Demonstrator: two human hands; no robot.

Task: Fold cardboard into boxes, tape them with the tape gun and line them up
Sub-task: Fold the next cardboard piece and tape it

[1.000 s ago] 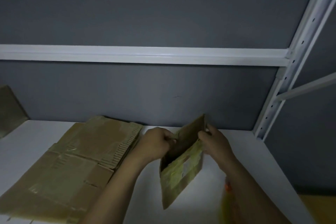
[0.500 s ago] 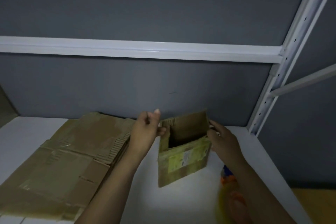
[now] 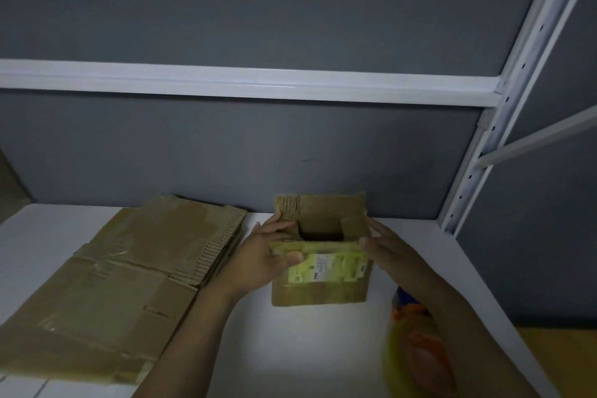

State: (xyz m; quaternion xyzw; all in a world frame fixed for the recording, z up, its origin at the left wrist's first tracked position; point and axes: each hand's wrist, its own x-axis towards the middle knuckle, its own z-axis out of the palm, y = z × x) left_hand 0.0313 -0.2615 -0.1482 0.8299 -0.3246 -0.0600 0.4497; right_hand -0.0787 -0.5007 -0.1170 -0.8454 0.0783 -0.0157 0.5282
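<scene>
Flat cardboard (image 3: 122, 268) lies on the left of the table (image 3: 290, 349). My left hand (image 3: 261, 262) grips the box (image 3: 319, 268) in the middle, and my right hand (image 3: 387, 252) presses flat on its right side. I think I am folding the flaps in. Next I need the tape gun (image 3: 416, 339), near right.

White shelf (image 3: 307, 352) with flattened cardboard (image 3: 122, 271) left, small box (image 3: 319, 296) centre, tape gun (image 3: 416, 342) right.
</scene>
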